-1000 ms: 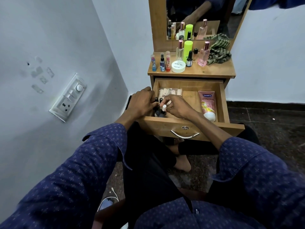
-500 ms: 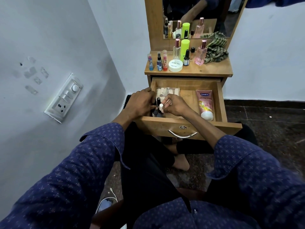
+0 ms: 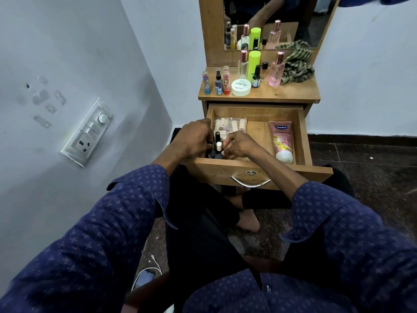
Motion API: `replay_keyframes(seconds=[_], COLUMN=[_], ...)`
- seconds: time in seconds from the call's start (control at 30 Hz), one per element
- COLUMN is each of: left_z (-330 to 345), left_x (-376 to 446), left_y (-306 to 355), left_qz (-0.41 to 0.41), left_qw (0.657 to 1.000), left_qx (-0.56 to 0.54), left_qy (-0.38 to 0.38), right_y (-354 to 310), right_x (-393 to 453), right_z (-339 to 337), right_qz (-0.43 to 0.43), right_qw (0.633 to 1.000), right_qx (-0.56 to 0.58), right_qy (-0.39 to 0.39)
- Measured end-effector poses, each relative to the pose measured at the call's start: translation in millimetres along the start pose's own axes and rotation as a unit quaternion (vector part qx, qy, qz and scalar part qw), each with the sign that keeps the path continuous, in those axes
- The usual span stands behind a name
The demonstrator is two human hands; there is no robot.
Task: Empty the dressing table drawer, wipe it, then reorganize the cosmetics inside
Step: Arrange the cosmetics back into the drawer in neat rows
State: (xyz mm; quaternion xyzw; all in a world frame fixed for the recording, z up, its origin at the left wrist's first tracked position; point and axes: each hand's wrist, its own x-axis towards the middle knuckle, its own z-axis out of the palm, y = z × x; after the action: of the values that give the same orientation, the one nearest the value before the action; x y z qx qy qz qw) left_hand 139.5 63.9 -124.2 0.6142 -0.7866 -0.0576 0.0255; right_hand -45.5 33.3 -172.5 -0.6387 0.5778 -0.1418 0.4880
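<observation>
Bench point(image 3: 293, 93) stands against the wall, mirror point(image 3: 270, 19) above. Drawer point(image 3: 302, 136) pulled out toward you, wood floor bare in the middle.

On the bench top: striped cloth point(image 3: 295, 66) at right, green can point(image 3: 254, 64), pink bottle point(image 3: 275, 71), clear bottle point(image 3: 243, 66), white jar point(image 3: 241, 87), three slim tubes point(image 3: 218, 83) at left.

In the drawer: pink tube point(image 3: 282, 141) lies along the right side, cap toward you. Clear pack point(image 3: 230, 125) of pale sticks at back left. Small bottles point(image 3: 217, 145) stand upright in the front left corner, one white-capped, the rest dark.

Your left hand point(image 3: 194, 141) sits at the drawer's left wall, fingers curled against the small bottles; cannot tell if the grip is clamped on any. Your right hand point(image 3: 239, 145) is just beside them, fingers curled, fingertips at the white cap; grip also unclear.
</observation>
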Motion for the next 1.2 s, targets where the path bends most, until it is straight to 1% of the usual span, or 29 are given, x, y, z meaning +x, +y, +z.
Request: replay_keyframes(seconds=[0.23,0.43,0.57,0.67,0.8,0.9,0.97,1.0,1.07,1.13,1.2], left_z=[1.4,2.8,3.8,1.7,-6.0,-10.6,-11.8,-11.8,-12.6,-13.9,-14.7], left_x=[-1.4,-2.7,-3.3,-5.4,-10.2,-12.4,-12.3,-11.5,-9.0,-7.3,-6.8], left_y=[0.8,2.0,2.9,3.1,0.1,0.5,3.8,5.5,9.4,13.2,15.0], left_qz=[0.011,0.017,0.007,0.020,0.018,0.006,0.001,-0.004,-0.015,-0.016,-0.014], left_qw=[1.000,0.999,0.999,0.999,0.998,0.996,0.995,0.994,0.994,0.995,0.995], left_qx=[0.014,0.027,0.014,0.004,-0.043,-0.083,-0.079,-0.074,-0.062,-0.042,-0.027], left_qy=[0.016,0.031,0.033,0.029,0.029,-0.021,-0.068,-0.082,-0.088,-0.089,-0.094], right_y=[-4.8,-12.9,-18.3,-16.5,-12.6,-11.9,-14.5,-16.6,-22.1,-23.8,-24.5], right_x=[-0.2,-2.7,-5.1,-6.6,-10.6,-13.0,-14.7,-16.3,-20.2,-18.8,-17.9], right_z=[3.5,5.8,8.4,6.4,-3.2,-11.1,-13.0,-12.9,-9.5,-3.8,-0.1], right_qz=[-0.004,0.019,0.029,0.030,0.043,0.067,0.080,0.080,0.077,0.076,0.079], right_qw=[1.000,0.999,0.999,0.999,0.999,0.996,0.988,0.984,0.977,0.973,0.973], right_qx=[-0.005,0.018,0.027,0.028,0.014,-0.046,-0.111,-0.140,-0.185,-0.209,-0.209], right_qy=[-0.018,0.024,0.035,0.024,0.016,-0.044,-0.073,-0.077,-0.072,-0.063,-0.058])
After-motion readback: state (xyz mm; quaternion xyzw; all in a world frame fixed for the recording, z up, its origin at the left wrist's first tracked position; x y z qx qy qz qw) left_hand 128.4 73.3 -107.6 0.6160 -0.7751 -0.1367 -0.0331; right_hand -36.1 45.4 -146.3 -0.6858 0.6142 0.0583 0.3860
